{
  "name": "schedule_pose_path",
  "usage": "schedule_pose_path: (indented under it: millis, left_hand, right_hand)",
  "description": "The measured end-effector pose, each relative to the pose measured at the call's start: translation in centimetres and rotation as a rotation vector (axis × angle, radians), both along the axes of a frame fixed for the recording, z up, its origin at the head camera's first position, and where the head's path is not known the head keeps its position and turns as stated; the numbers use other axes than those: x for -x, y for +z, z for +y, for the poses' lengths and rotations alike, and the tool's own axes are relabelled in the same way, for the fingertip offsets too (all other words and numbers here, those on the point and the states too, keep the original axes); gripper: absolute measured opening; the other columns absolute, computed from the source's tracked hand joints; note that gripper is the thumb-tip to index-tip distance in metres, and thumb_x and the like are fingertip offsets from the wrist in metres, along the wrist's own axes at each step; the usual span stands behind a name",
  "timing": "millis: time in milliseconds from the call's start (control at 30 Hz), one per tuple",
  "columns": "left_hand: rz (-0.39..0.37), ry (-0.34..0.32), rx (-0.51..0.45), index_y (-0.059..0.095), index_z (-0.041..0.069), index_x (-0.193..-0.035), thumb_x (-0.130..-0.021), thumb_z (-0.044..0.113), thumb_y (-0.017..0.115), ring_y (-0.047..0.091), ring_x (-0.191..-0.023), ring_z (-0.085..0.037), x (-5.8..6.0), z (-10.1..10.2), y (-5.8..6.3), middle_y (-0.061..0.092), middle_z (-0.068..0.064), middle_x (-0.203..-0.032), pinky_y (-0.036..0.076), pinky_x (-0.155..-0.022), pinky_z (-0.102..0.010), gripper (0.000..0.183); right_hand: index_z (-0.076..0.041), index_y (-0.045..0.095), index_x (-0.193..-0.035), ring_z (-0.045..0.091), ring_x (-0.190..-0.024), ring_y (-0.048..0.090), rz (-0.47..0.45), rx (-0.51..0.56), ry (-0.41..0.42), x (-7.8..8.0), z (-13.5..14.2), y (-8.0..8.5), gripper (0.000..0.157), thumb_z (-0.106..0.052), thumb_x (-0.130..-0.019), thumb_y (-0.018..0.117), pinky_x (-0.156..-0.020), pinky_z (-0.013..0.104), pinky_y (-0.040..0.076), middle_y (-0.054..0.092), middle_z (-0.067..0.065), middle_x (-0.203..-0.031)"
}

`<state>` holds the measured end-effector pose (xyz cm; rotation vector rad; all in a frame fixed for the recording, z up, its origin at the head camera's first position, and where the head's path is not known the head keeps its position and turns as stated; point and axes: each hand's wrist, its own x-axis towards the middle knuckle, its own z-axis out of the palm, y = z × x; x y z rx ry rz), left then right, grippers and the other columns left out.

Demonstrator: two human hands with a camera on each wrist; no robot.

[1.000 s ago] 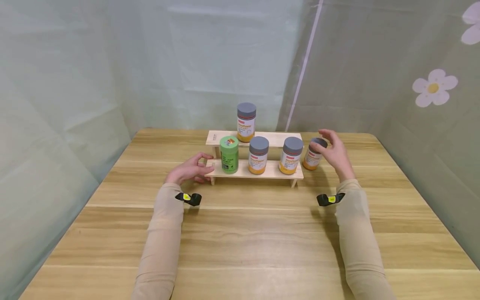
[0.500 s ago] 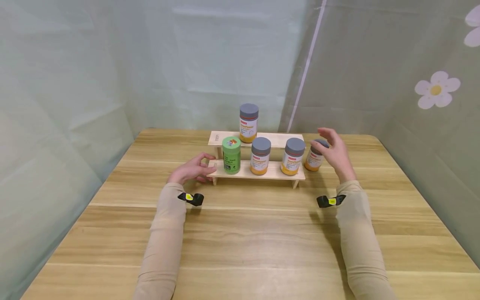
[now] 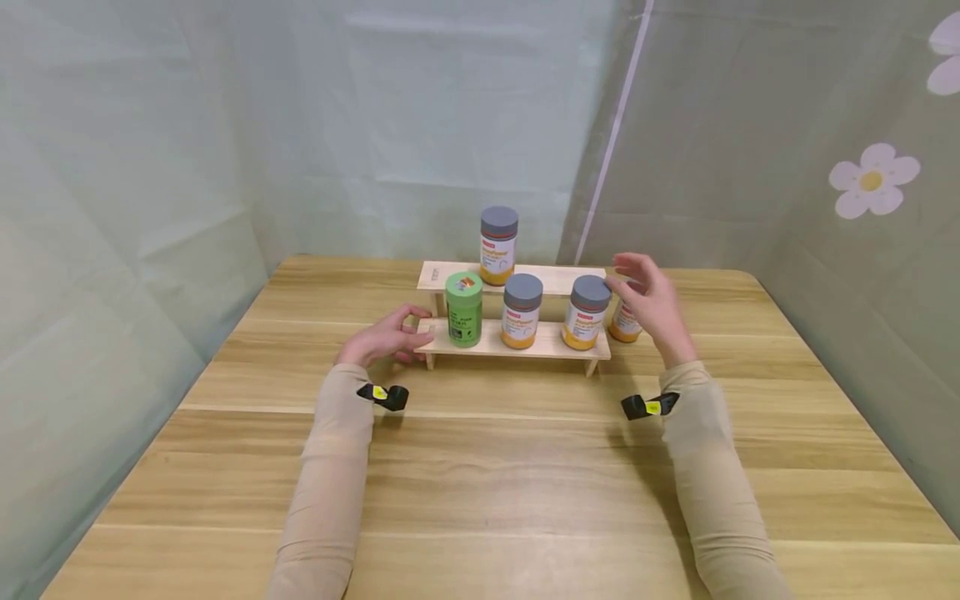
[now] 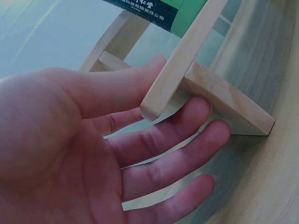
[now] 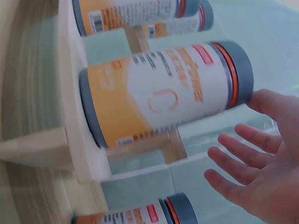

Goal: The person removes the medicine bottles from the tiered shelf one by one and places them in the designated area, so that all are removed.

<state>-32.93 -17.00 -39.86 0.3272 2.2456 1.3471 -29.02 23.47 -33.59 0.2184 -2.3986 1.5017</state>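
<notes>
A two-tier wooden stand (image 3: 550,342) sits toward the back of the table. My left hand (image 3: 381,337) grips the left end of its lower board, thumb above and fingers beneath, as the left wrist view shows. A green jar (image 3: 464,310) stands on that board, followed by a grey-lidded supplement jar (image 3: 520,313) and another such jar (image 3: 583,315) at the right end. My right hand (image 3: 654,307) is beside the right-end jar, fingers spread and holding nothing. In the right wrist view its thumb (image 5: 267,103) is right at the grey lid (image 5: 237,74).
One matching jar (image 3: 498,250) stands on the upper board. Another jar (image 3: 624,325) is on the table just right of the stand, partly hidden behind my right hand. The wooden table (image 3: 480,475) extends toward me, with a fabric backdrop (image 3: 420,133) behind.
My right hand has moved left, from over the jar on the table to the right-end jar on the lower board. My left hand keeps its grip on the stand.
</notes>
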Motion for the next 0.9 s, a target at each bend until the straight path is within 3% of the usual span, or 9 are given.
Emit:
schedule_pose_path:
  millis: [333,567,900]
  left_hand:
    - [0.005,-0.008,-0.010,0.025,0.008,-0.145,-0.099,0.024,0.054,0.068,-0.095,-0.024,-0.3,-0.2,-0.1,0.052,-0.030,-0.132,0.052,-0.091,-0.042,0.056]
    - [0.013,-0.010,-0.019,0.026,0.010,-0.145,-0.099,0.024,0.055,0.069,-0.092,-0.022,-0.2,-0.1,-0.3,0.052,-0.030,-0.133,0.053,-0.090,-0.041,0.056]
    - [0.013,-0.004,-0.038,0.026,0.009,-0.145,-0.099,0.022,0.056,0.069,-0.095,-0.026,-0.2,-0.2,-0.1,0.052,-0.031,-0.133,0.053,-0.089,-0.041,0.057]
  right_hand:
    - [-0.002,0.050,-0.134,0.034,-0.133,0.047,0.010,-0.075,0.004,0.2,-2.0,0.1,0.046,-0.026,-0.096,0.060,-0.113,0.049,0.035,0.053,0.019,-0.140]
    - [-0.006,0.052,-0.133,0.032,-0.133,0.047,0.014,-0.147,0.020,0.5,-3.6,2.0,0.045,-0.030,-0.096,0.060,-0.113,0.050,0.034,0.054,0.015,-0.139]
    - [-0.008,0.053,-0.132,0.026,-0.129,0.051,-0.026,-0.090,0.044,1.1,-4.9,3.3,0.042,-0.029,-0.096,0.060,-0.112,0.042,0.037,0.057,0.013,-0.137]
